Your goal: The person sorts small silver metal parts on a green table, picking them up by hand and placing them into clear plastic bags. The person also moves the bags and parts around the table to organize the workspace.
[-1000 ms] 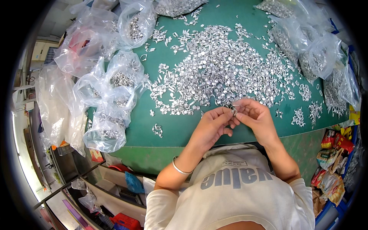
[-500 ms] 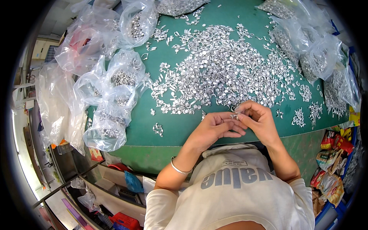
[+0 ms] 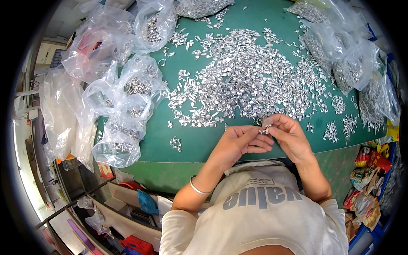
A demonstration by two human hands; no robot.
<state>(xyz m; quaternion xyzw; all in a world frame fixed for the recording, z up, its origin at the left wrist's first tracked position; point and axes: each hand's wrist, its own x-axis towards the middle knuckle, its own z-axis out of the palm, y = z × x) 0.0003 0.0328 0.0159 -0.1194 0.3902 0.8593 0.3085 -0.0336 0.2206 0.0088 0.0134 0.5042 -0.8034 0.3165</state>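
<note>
My left hand (image 3: 243, 140) and my right hand (image 3: 289, 135) meet at the near edge of a big pile of small silvery metal pieces (image 3: 255, 76). Between the fingertips of both hands sit small curved metal pieces (image 3: 264, 131), too small to make out exactly. The left thumb and forefinger pinch at them from the left, the other left fingers stretched out below. From the right, thumb and forefinger close on the same spot. Some of the pieces are hidden behind the fingers.
The pile lies on a green table (image 3: 191, 146). Clear plastic bags (image 3: 121, 142) with metal pieces line the left side; more filled bags (image 3: 352, 63) stand at the right. Small separate heaps (image 3: 330, 131) lie at the right, and one little cluster (image 3: 175, 143) at the left front.
Both hands stay in nearly the same place. The fingertips have shifted slightly around the small metal pieces, and more of the pieces now shows between them.
</note>
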